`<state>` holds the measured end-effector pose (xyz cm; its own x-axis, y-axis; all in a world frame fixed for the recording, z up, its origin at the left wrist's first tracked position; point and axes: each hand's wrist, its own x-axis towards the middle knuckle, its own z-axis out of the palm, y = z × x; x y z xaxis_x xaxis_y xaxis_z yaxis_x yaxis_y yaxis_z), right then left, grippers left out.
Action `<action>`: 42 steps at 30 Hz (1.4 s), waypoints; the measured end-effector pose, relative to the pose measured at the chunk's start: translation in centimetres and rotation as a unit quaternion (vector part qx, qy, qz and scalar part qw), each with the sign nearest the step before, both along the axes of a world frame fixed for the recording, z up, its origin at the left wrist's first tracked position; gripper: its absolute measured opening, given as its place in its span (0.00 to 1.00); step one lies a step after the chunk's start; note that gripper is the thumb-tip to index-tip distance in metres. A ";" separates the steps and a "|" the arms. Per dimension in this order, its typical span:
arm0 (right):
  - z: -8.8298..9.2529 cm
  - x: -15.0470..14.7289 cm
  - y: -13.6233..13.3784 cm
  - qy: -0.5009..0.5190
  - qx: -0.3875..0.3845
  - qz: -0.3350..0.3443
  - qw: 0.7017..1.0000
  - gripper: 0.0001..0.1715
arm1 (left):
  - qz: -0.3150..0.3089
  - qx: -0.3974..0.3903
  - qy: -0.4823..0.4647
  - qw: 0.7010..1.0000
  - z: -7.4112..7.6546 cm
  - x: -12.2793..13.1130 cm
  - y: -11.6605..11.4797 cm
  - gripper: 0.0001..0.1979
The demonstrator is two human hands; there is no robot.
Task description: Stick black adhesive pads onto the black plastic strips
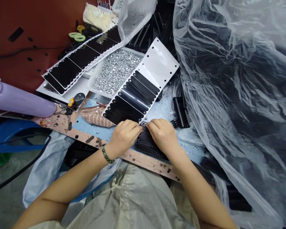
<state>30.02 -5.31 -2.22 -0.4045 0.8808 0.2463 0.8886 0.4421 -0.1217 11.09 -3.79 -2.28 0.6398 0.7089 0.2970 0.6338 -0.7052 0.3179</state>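
Note:
Above a group of black mesh-patterned plastic strips (147, 143) on the blue work surface, my two hands are close together. The fingers of my left hand (125, 135) are closed, with the tips at the lower edge of a white sheet of black stickers (131, 100) and over the strips. My right hand (163, 133) is closed too, its thumb and forefinger drawn together. Several small shiny metal nuts (144, 124) show between the two sets of fingertips. Whatever either hand pinches is hidden or too small to name. The sheet leans across a white tray's front right corner.
The white tray (91, 84) is full of small metal nuts. More sticker sheets (71, 68) and green-handled scissors (77, 36) lie behind left. A purple bottle (21, 98), keys (69, 116) and a brown patterned pouch (96, 116) are at left. Clear plastic sheeting (228, 95) covers the right.

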 end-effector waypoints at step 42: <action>1.1 2.7 -4.1 0.254 -0.035 -0.082 0.963 0.14 | -0.043 -0.049 -0.003 0.998 0.3 -1.3 -0.4 0.15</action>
